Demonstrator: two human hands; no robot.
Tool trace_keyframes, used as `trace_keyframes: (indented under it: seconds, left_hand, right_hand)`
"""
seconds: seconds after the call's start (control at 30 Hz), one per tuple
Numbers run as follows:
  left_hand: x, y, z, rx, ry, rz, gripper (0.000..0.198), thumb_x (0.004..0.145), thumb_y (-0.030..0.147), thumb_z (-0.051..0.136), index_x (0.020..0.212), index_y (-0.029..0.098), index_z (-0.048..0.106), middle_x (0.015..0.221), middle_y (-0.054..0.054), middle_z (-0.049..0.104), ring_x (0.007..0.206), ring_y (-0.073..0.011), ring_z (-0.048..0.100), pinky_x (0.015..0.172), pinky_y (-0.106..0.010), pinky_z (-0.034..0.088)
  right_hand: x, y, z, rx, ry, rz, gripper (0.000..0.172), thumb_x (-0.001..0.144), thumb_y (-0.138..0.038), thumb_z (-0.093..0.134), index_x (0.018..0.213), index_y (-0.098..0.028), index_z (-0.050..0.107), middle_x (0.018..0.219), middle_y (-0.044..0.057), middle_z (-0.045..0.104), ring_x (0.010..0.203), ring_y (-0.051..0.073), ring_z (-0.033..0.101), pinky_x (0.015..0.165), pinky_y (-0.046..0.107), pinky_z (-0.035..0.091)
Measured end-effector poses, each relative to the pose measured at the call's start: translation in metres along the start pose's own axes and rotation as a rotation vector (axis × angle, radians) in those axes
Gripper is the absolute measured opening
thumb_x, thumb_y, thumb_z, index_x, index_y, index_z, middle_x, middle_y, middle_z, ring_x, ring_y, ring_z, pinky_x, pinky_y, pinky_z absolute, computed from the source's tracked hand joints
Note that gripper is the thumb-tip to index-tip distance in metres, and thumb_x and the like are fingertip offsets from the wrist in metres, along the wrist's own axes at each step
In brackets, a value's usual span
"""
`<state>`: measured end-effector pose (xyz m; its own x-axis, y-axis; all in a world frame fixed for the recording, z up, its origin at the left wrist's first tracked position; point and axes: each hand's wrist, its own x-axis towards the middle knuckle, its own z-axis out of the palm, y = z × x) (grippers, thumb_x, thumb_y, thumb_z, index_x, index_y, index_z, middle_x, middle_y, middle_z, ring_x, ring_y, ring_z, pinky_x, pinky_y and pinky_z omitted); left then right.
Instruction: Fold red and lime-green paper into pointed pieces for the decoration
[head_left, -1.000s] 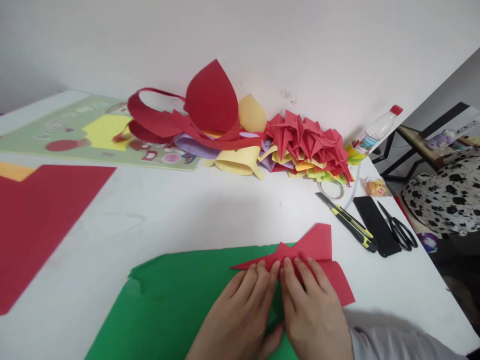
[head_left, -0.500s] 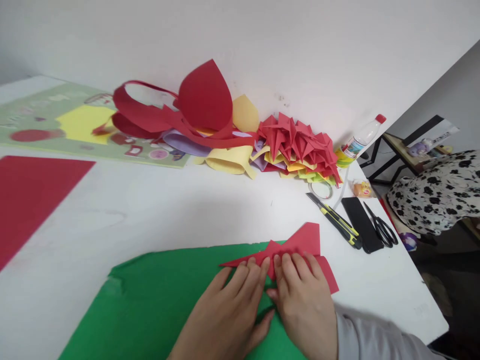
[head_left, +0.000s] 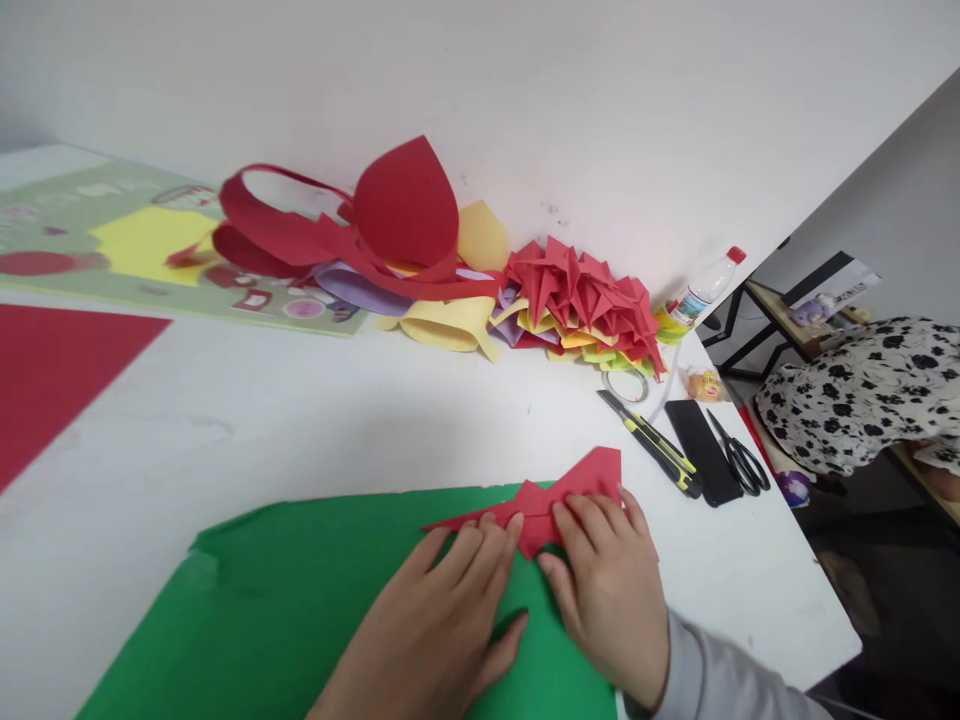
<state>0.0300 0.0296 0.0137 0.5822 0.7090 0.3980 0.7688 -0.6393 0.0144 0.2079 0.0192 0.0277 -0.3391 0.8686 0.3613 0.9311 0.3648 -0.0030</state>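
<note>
A partly folded red paper piece [head_left: 581,485] lies on a large green sheet [head_left: 300,600] on the white table. My left hand [head_left: 435,620] lies flat with its fingers stretched out, the tips pressing the paper's pointed left part. My right hand [head_left: 607,590] covers the right part of the red paper, fingers spread flat on it and thumb tucked at the fold. Neither hand lifts the paper; it stays pressed to the green sheet.
Against the wall lie red paper strips and a curled red sheet [head_left: 397,215], folded red paper shapes [head_left: 585,295], and yellow and purple scraps. To the right are a tape roll [head_left: 626,383], a utility knife [head_left: 649,440], a black case [head_left: 701,450], scissors [head_left: 739,455] and a bottle [head_left: 701,285]. A red sheet [head_left: 52,370] lies left.
The view has swung right and down, so everything sits further left. My right hand has slid over the lower right flap of the red paper, hiding it; the left fingers stay on the left point.
</note>
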Motion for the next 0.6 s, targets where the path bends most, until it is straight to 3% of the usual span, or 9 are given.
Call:
trace_keyframes:
  seconds: [0.2,0.4,0.6]
  left_hand:
    - [-0.001,-0.001,0.001,0.011,-0.045,0.022,0.039,0.088,0.031,0.047,0.116,0.011,0.065,0.112,-0.012,0.07,0.101,-0.0274,0.06,0.092,-0.044,0.037]
    - [-0.002,-0.006,0.007,-0.027,0.103,0.114,0.038,0.087,0.032,0.047,0.111,0.01,0.066,0.112,-0.011,0.07,0.102,-0.0248,0.06,0.091,-0.038,0.037]
    - [0.001,0.0,0.006,-0.062,0.017,0.046,0.047,0.081,0.039,0.054,0.12,0.014,0.062,0.104,-0.01,0.071,0.094,-0.0248,0.061,0.086,-0.039,0.038]
  right_hand:
    - [-0.001,0.001,0.001,-0.066,-0.046,-0.057,0.034,0.092,-0.04,0.054,0.119,-0.021,0.062,0.114,0.009,0.064,0.107,0.025,0.054,0.105,0.047,0.035]
    - [0.005,0.001,0.004,-0.106,-0.086,-0.116,0.038,0.088,-0.041,0.061,0.117,-0.016,0.064,0.109,0.011,0.063,0.105,0.026,0.054,0.103,0.047,0.038]
    - [0.013,0.006,-0.002,-0.055,-0.145,-0.117,0.029,0.091,-0.039,0.056,0.111,-0.02,0.066,0.106,0.009,0.062,0.1,0.025,0.054,0.098,0.046,0.042]
